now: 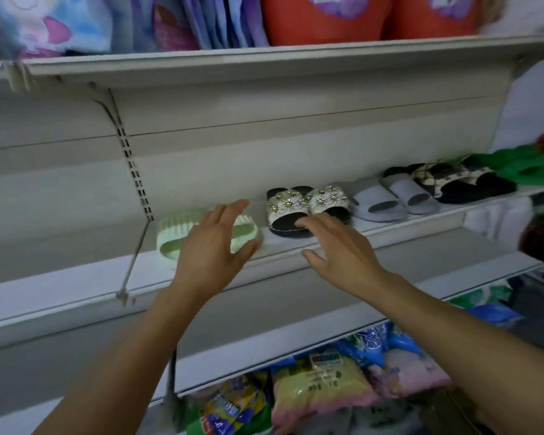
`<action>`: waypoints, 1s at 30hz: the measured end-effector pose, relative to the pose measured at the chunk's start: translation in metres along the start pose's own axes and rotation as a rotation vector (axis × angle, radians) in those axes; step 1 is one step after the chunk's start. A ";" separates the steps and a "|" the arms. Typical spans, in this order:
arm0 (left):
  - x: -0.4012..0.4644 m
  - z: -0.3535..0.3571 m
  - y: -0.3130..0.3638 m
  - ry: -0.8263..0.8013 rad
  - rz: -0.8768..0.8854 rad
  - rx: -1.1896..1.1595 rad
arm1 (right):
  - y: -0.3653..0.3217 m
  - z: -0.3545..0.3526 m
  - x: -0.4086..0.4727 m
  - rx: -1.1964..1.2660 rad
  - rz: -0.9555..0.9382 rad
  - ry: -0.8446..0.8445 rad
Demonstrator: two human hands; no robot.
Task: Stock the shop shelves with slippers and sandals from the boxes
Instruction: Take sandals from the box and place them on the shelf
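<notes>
Up close, the left hand hangs open before ribbed green slippers; the right hand, fingers straight, touches beaded black sandals on a smooth white shelf.

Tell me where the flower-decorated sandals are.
In the head view, the flower-decorated sandals sit mid-shelf, between the green slippers on their left and grey slides on their right.

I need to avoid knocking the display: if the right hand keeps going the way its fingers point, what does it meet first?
Most likely the flower-studded black sandals: the right hand points up-left, its fingertips already at the nearer sandal's toe. Whether they touch is unclear; depth is hard to judge here.
</notes>
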State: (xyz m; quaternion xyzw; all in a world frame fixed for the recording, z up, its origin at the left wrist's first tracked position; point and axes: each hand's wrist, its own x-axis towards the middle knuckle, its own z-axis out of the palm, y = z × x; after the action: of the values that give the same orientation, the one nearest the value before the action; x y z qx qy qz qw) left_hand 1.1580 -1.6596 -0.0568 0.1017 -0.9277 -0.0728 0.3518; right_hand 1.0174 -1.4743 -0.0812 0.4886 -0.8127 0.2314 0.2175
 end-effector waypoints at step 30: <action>-0.031 0.457 0.484 -0.882 -0.112 -0.425 | 0.545 -0.139 -0.407 -0.065 0.743 -0.534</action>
State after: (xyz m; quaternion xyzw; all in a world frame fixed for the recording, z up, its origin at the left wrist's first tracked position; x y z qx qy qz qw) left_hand 0.8095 -1.1548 -0.3154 0.0369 -0.9460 -0.3153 -0.0661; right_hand 0.7215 -0.8837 -0.2954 0.1995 -0.9672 0.1339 -0.0823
